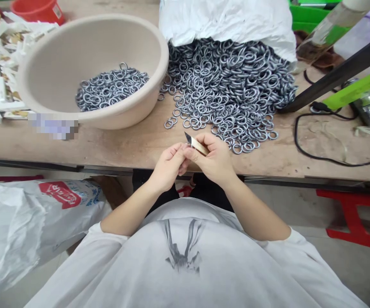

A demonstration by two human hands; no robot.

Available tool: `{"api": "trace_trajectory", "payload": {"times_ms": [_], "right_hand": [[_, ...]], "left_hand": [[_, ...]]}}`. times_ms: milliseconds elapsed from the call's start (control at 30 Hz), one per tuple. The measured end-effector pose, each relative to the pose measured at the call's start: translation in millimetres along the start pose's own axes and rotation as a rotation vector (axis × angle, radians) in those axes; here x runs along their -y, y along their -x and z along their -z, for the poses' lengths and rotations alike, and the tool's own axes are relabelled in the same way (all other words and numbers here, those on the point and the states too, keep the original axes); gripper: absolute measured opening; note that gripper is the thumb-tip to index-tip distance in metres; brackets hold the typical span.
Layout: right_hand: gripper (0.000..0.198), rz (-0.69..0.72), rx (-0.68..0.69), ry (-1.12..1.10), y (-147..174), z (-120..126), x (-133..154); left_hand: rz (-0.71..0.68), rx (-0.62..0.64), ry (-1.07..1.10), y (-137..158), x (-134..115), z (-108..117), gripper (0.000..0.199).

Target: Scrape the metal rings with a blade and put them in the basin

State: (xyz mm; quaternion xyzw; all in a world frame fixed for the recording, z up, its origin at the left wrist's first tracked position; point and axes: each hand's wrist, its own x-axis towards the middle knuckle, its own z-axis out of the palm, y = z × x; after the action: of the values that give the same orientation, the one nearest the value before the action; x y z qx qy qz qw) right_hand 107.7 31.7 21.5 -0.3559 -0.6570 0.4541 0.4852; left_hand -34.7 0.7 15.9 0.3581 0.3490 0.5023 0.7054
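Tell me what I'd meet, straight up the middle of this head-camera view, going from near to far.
The person's white shirt → the left hand and right hand, side by side → the heap of grey rings → the white sack.

Seemingly wooden table (123, 147): basin (75, 49), rings (229, 90)
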Motion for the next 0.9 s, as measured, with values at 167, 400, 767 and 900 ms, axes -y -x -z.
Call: {"api": "trace_trajectory", "payload": {"times_ms": [167, 400, 767, 900], "right_hand": [[0.048, 0.152, -0.045, 0.162, 4, 4, 0], [0.052, 0.341, 0.128, 0.469, 13, 5, 4], [0.052, 0.115, -0.043, 0.49, -4, 17, -14], [0.036, -0.03, -0.078, 0.902, -35, 28, -18]], "left_hand": [[0.072, -0.023, 0.125, 6, -5, -6, 0.043], [0.043, -0.132, 0.19, 6, 0, -5, 0.044], [0.119, 0.095, 0.097, 16, -2, 0, 0.049], [0.143, 0.045, 0.119, 19, -2, 8, 0.046]]}}
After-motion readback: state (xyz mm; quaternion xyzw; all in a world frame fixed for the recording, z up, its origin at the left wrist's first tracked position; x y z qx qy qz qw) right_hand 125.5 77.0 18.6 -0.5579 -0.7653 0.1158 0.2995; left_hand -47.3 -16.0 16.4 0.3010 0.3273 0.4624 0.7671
